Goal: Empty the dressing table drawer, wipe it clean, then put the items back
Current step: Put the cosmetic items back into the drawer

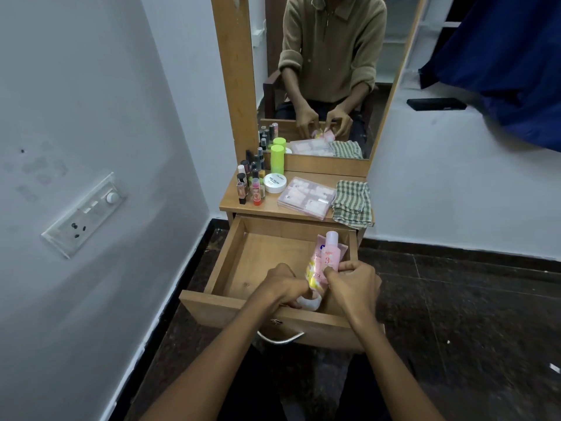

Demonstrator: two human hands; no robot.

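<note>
Emptying looks nearly done: the drawer (243,262) holds only what both hands grasp. Right hand (353,282) fingers pinch a pink bottle (331,253); left hand (283,287) fingers grip sachets (315,276). Next, lift them to the counter (270,208) beside the cloth (352,202).

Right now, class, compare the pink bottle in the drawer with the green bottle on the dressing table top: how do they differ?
The pink bottle lies tilted in the open drawer; the green bottle stands upright on the table top. The right hand pinches the pink bottle's lower end; no hand touches the green bottle. The pink bottle shows a printed label; the green bottle looks plain. Both have caps matching their colour.
</note>
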